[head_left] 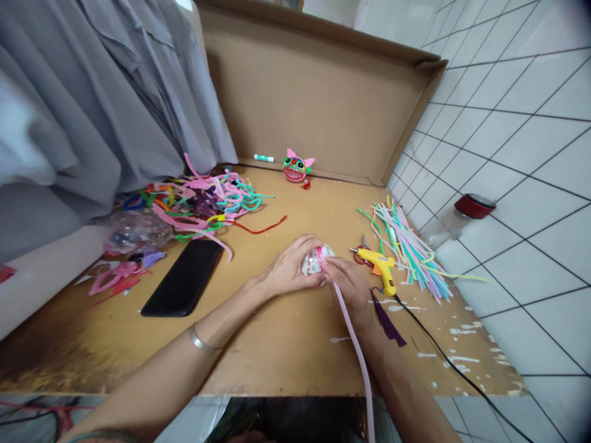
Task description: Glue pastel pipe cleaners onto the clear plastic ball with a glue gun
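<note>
My left hand (295, 264) is closed around a small rounded piece (314, 261), whitish and see-through with a bright pink band. My right hand (351, 286) presses against its right side, fingers together. From under those fingers a pale lilac pipe cleaner (353, 338) runs down past the table's front edge. My fingers hide where the pipe cleaner meets the rounded piece. A yellow hot glue gun (381, 266) lies just right of my right hand, its black cord trailing to the lower right. Beside it are scissors (362, 257) and a dark purple tassel (386, 319).
Pastel pipe cleaners (418, 252) lie at the right, near a red-lidded bottle (462, 215). A tangled colourful pile (217, 197) and a black phone (182, 280) are leftward. At the back, a pink-eared animal-face ornament (295, 166) and a glue stick (264, 158) stand before a cardboard panel (314, 92).
</note>
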{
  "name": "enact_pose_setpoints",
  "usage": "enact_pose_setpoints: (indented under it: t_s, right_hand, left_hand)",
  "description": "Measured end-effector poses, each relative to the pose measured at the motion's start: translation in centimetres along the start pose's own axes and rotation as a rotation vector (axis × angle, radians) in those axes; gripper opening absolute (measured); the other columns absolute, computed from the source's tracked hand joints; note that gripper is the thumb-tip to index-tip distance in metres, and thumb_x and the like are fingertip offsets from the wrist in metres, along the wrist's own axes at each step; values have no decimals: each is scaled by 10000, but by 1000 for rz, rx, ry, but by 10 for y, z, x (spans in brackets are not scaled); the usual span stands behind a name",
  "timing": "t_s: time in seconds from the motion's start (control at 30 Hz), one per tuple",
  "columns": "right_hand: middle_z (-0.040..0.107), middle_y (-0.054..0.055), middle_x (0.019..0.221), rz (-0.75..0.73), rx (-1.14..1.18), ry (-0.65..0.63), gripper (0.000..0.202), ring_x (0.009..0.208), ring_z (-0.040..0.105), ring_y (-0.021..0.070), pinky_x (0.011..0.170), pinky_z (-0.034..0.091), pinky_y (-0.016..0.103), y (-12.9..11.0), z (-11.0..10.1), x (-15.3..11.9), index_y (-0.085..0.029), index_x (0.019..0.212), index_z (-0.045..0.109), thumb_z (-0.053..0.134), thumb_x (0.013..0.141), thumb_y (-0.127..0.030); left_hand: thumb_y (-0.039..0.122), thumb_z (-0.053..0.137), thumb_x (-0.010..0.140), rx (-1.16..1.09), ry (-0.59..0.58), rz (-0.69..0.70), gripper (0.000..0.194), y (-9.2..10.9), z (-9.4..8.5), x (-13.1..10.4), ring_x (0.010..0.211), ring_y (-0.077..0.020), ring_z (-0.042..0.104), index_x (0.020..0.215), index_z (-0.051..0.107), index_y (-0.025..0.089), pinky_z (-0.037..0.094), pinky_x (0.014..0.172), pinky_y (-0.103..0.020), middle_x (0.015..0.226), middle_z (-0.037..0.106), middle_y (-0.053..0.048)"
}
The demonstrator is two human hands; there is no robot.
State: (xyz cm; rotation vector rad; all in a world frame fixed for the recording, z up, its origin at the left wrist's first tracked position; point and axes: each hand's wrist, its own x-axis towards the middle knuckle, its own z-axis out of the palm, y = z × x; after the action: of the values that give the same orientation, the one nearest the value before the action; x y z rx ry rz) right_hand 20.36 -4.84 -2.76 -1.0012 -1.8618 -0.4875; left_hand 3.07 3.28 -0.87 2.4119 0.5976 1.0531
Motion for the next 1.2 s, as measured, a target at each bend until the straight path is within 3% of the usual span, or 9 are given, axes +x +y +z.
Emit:
enact_pose_setpoints:
  t_s: [0.3, 0.7, 1.2]
  right_hand:
    - [724, 117, 1152, 20, 21, -68, 328, 1107, 673, 193, 961, 558, 333, 4, -2, -2, -198, 1218, 661, 552, 922, -108]
    - [725, 110, 1143, 30, 25, -63, 341, 1102, 674, 190, 964, 566, 340, 2, -3, 1, -205, 1233, 652, 536, 929, -103]
    - [728, 117, 1135, 32, 55, -62, 327, 1101, 675, 198, 977, 565, 355, 1, -4, 2, -197, 1231, 655, 529, 937, -127]
  left_hand:
    - [311, 679, 744, 9, 19, 6, 511, -1, 2, -1, 1192, -281, 588, 1212, 524, 178, 506, 1022, -447, 1267, 587, -155]
    - [276, 679, 737, 0, -9, 8, 507, -2, 2, -1, 1195, -273, 587, 1213, 526, 189, 497, 1027, -436, 1276, 581, -141]
    - [359, 707, 744, -16, -21, 17, 554, -5, 0, -1, 1199, -291, 583, 1235, 521, 183, 488, 1036, -459, 1280, 580, -155]
